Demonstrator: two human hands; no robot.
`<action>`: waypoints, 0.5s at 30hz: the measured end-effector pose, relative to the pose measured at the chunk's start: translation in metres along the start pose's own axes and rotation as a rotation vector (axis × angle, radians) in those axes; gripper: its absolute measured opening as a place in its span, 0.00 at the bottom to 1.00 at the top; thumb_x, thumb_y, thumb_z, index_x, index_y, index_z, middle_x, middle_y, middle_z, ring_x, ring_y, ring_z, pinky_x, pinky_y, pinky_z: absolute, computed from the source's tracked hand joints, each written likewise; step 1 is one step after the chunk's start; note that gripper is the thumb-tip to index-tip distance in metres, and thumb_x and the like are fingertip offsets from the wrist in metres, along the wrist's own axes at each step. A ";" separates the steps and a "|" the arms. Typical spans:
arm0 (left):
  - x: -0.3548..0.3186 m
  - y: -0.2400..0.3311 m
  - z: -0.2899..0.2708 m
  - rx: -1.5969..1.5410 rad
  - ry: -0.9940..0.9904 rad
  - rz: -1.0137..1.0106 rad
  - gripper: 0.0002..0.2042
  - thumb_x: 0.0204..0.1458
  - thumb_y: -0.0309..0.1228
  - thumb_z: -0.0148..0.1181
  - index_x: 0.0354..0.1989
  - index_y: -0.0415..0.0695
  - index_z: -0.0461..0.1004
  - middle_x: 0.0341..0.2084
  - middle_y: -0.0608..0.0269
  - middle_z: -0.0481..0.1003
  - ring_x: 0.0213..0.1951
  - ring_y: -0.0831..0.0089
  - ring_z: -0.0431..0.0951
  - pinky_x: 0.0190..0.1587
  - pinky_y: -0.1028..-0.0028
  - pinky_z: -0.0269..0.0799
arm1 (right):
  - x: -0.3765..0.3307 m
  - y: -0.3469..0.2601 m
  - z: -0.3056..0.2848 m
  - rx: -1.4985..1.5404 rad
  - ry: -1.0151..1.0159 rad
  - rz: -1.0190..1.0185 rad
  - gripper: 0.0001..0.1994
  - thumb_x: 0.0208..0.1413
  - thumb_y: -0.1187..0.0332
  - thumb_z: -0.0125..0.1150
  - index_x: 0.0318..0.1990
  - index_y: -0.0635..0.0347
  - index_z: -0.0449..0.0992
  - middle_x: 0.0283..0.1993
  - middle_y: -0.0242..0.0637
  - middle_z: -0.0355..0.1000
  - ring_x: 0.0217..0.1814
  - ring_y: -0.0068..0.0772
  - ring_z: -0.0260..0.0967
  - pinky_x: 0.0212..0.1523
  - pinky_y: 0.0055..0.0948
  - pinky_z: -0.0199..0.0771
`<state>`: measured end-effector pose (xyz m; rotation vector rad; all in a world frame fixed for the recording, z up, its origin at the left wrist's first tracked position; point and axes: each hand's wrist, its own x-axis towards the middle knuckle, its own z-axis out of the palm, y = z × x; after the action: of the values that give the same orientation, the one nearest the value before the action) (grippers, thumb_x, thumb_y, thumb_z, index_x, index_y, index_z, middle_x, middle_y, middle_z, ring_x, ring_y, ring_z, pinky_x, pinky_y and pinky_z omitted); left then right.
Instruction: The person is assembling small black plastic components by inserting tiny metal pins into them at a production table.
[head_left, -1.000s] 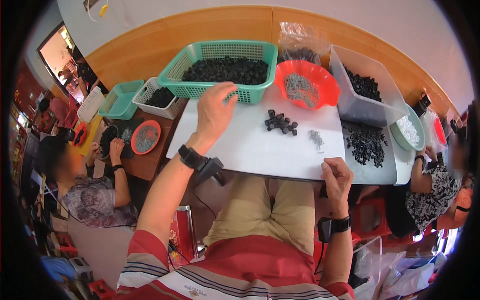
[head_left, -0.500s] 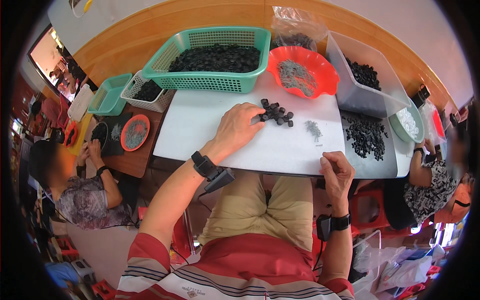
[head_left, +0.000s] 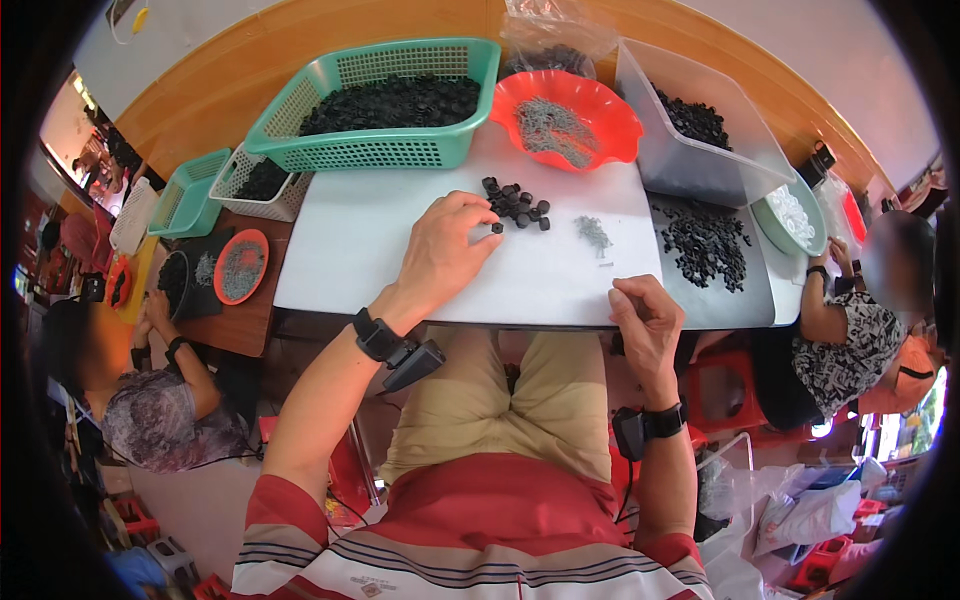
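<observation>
On the white work mat (head_left: 380,270), my left hand (head_left: 440,250) has its thumb and forefinger closed around a small black cap-like piece (head_left: 497,228). Just beyond its fingertips lies a loose pile of similar black pieces (head_left: 520,205). My right hand (head_left: 650,325) is at the mat's front edge, thumb and forefinger pressed together; whatever is between them, if anything, is too small to make out. Ahead of it is a little heap of thin grey screw-like pieces (head_left: 592,235), with a single one (head_left: 606,264) lying apart.
Along the back stand a green basket (head_left: 370,155) of black parts, a red scalloped bowl (head_left: 620,120) of grey pieces and a clear bin (head_left: 700,180). Black bits (head_left: 705,250) cover a dark sheet at right. People sit working at left (head_left: 165,410) and right (head_left: 850,330).
My left hand has drawn a black piece slightly toward me from the pile's edge. My right hand keeps its place at the mat's edge. The whole view has shifted a little.
</observation>
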<state>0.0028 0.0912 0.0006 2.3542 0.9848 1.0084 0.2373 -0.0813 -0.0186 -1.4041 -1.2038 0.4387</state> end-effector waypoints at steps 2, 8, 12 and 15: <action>-0.003 0.002 0.001 0.003 0.012 0.037 0.10 0.50 0.27 0.69 0.40 0.40 0.82 0.45 0.58 0.79 0.45 0.62 0.80 0.37 0.68 0.77 | 0.000 -0.001 -0.001 0.021 -0.017 0.024 0.03 0.59 0.79 0.64 0.40 0.67 0.79 0.34 0.30 0.73 0.27 0.15 0.65 0.29 0.19 0.65; -0.013 0.011 -0.001 -0.059 -0.021 -0.091 0.11 0.50 0.27 0.69 0.41 0.40 0.81 0.38 0.58 0.82 0.39 0.64 0.82 0.38 0.68 0.77 | 0.009 -0.013 -0.005 -0.113 -0.012 -0.008 0.04 0.58 0.78 0.64 0.40 0.66 0.79 0.37 0.33 0.74 0.26 0.18 0.66 0.30 0.21 0.68; -0.020 0.018 0.000 -0.149 -0.019 -0.074 0.11 0.50 0.27 0.70 0.41 0.39 0.81 0.36 0.56 0.83 0.36 0.66 0.82 0.40 0.70 0.77 | 0.028 -0.015 -0.006 -0.401 -0.006 -0.189 0.08 0.54 0.80 0.66 0.41 0.64 0.79 0.40 0.40 0.76 0.28 0.32 0.72 0.31 0.27 0.73; -0.025 0.029 0.001 -0.222 -0.064 -0.075 0.11 0.50 0.27 0.70 0.41 0.39 0.82 0.35 0.56 0.83 0.36 0.67 0.82 0.40 0.71 0.77 | 0.039 -0.008 -0.008 -0.474 -0.042 -0.259 0.08 0.53 0.78 0.67 0.41 0.62 0.80 0.44 0.42 0.78 0.33 0.44 0.76 0.33 0.35 0.75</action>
<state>0.0041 0.0531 0.0051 2.1387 0.8813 0.9553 0.2562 -0.0547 0.0055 -1.6088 -1.5680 -0.0041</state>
